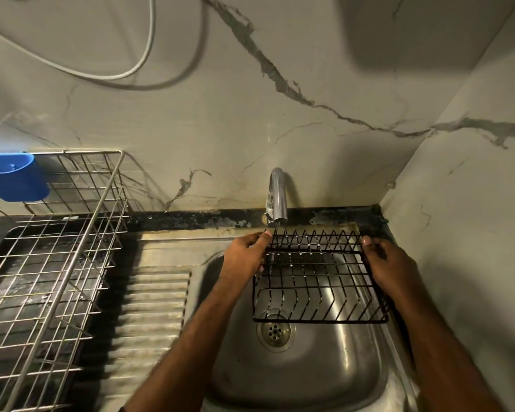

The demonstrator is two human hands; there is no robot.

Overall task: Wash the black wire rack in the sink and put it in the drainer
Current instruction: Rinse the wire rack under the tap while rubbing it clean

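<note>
Both hands hold the black wire rack (320,281) over the steel sink (295,376), just under the tap (277,197) at the far rim. The left hand (246,255) grips the rack's left end, its fingers (265,237) curled over the far upper edge. The right hand (391,266) grips the right end, thumb on the top wire. The rack hangs level above the drain (275,331). Well to the left, past the ribbed draining board (152,310), stands the metal drainer (51,257) with a blue plastic cup (12,176) hooked on its far side.

Bare forearms, hands (246,254) apparently ringless.
</note>
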